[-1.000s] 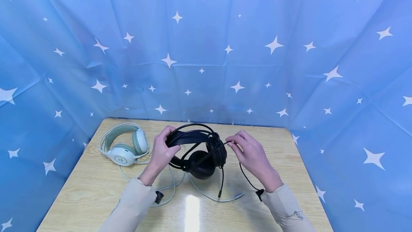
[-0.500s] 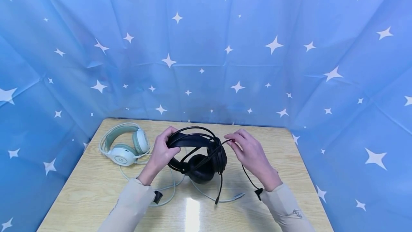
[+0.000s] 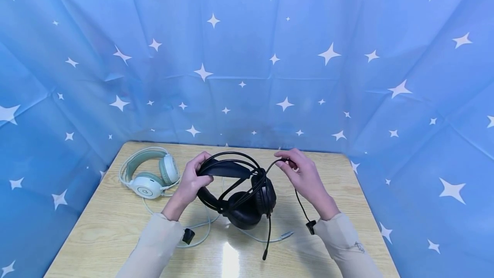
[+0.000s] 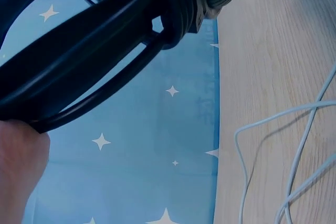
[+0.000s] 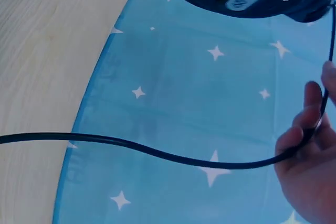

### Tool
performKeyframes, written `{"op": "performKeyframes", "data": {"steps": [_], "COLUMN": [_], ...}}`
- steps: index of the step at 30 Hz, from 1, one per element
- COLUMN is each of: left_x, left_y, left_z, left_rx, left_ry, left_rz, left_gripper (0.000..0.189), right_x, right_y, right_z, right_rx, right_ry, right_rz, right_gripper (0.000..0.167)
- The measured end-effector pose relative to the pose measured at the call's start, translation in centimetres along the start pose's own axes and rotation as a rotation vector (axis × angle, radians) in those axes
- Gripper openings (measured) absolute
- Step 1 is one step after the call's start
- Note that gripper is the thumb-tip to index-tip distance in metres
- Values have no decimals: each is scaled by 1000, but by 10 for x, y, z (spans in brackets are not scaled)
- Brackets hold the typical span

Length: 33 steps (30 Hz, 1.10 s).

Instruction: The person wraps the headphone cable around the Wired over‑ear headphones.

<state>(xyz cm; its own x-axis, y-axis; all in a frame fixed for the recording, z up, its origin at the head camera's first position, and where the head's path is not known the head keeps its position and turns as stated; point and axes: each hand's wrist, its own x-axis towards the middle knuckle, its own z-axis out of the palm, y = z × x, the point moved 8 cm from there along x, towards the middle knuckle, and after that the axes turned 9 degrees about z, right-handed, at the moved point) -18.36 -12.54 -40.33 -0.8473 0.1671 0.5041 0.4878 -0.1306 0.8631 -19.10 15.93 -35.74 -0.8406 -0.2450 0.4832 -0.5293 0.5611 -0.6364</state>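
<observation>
A black over-ear headset is held up over the table, its thin microphone boom pointing down. My left hand grips the padded headband at its left side. To the right of the ear cups, my right hand holds the headset's black cable between curled fingers. From that hand the cable runs back to the headset, where loops of it are wound about the band and ear cup. In the left wrist view the headband and the coiled loops fill the upper part.
White and pale green headphones lie at the table's left. Their pale cable curls under the black headset and ends in a plug. A blue curtain with white stars stands behind the wooden table.
My right hand has moved a little up and to the right, drawing the cable away from the headset. The ear cups and microphone boom have sunk slightly lower. The pale headphones have not moved.
</observation>
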Motion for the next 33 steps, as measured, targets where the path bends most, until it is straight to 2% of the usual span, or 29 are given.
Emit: {"op": "performKeyframes", "data": {"steps": [5, 9, 16, 22, 28, 33], "left_x": [1, 1, 0, 2, 2, 2], "left_y": [-1, 0, 0, 2, 4, 7], "left_z": [2, 4, 11, 14, 16, 17], "left_rx": [-80, -138, -394, -527, -728, -880], "left_ry": [-27, -63, -123, -143, -138, -148], "left_rz": [13, 26, 20, 54, 84, 113], "left_gripper": [31, 30, 35, 36, 44, 50], "right_x": [7, 10, 10, 7, 3, -1], "right_y": [7, 11, 15, 19, 26, 27], "right_z": [10, 22, 42, 52, 62, 68], "right_rx": [83, 139, 250, 273, 272, 297], "right_ry": [-72, -153, -312, -385, -491, -512], "right_rz": [56, 97, 173, 191, 235, 254], "right_gripper": [18, 17, 22, 25, 31, 34]}}
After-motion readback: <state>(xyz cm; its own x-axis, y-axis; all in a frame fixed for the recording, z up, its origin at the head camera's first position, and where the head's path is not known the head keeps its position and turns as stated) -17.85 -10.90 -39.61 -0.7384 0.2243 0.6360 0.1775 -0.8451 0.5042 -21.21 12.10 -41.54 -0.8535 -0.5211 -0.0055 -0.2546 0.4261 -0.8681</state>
